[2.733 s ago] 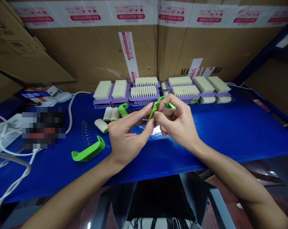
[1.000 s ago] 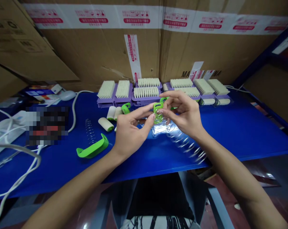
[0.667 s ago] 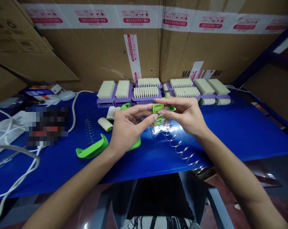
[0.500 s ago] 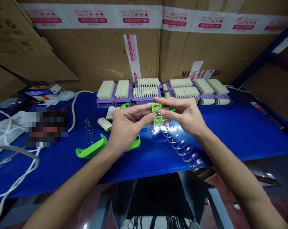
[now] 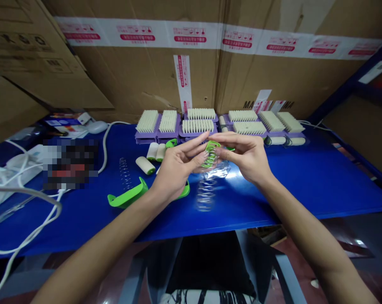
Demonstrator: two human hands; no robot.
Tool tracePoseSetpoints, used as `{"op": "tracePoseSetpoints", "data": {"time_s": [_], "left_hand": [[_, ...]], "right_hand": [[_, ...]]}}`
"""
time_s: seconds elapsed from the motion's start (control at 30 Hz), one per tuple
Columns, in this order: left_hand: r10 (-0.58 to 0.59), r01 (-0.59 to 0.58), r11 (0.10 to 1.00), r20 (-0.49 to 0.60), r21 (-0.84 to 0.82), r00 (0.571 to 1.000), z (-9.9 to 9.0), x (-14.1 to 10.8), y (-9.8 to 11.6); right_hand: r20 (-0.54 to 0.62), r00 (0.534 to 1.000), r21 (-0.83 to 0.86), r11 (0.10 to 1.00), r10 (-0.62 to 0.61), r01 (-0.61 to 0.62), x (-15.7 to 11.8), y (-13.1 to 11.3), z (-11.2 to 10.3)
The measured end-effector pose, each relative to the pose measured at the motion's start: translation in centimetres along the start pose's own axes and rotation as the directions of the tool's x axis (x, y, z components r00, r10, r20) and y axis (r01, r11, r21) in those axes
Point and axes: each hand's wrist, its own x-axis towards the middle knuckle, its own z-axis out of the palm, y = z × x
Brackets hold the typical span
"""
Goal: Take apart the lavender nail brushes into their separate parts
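Note:
Between my two hands, near the middle of the view, is a small green plastic piece (image 5: 212, 147) with the top coils of a metal spring (image 5: 206, 196) against it. My left hand (image 5: 175, 169) pinches it from the left with thumb and fingers. From the right, my right hand (image 5: 249, 158) grips the same green piece and coils. The spring hangs down toward me, blurred by motion. Behind my hands a clear plastic packet (image 5: 218, 170) lies on the table. Left of my left hand are a green curved part (image 5: 129, 196), another spring (image 5: 125, 173) and cream rollers (image 5: 145, 165).
Purple-backed brushes with cream bristles (image 5: 197, 126) line the back of the blue table (image 5: 305, 177), before a large cardboard box (image 5: 130, 71). White cables (image 5: 35, 232) and a pixelated dark item (image 5: 72, 164) lie at the left. A white mouse (image 5: 97, 127) is behind them.
The spring has swung from slanting down to the right to hanging nearly straight down. The green piece has tilted between my fingers. The camera view has shifted slightly.

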Motion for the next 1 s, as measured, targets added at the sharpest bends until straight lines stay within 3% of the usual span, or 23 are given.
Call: {"op": "tracePoseSetpoints", "data": {"time_s": [0.13, 0.47, 0.63, 1.0], "left_hand": [[0.002, -0.002, 0.999, -0.005, -0.033, 1.0, -0.2, 0.1, -0.2], [0.103, -0.105, 0.992, 0.025, 0.067, 0.994, 0.2, -0.2, 0.1], [0.183, -0.178, 0.972, -0.02, 0.155, 0.983, 0.5, -0.6, 0.3], [0.403, -0.328, 0.801, -0.046, 0.5, 0.914, 1.3, -1.9, 0.2]], "right_hand": [[0.028, 0.999, -0.061, 0.998, -0.026, 0.028, 0.1, 0.2, -0.2], [0.004, 0.999, 0.091, 0.995, 0.034, -0.034, 0.1, -0.2, 0.3], [0.036, 0.999, 0.064, 0.998, 0.028, -0.03, 0.0, -0.3, 0.5], [-0.01, 0.999, 0.017, 0.999, -0.043, 0.043, -0.6, -0.3, 0.8]]}}
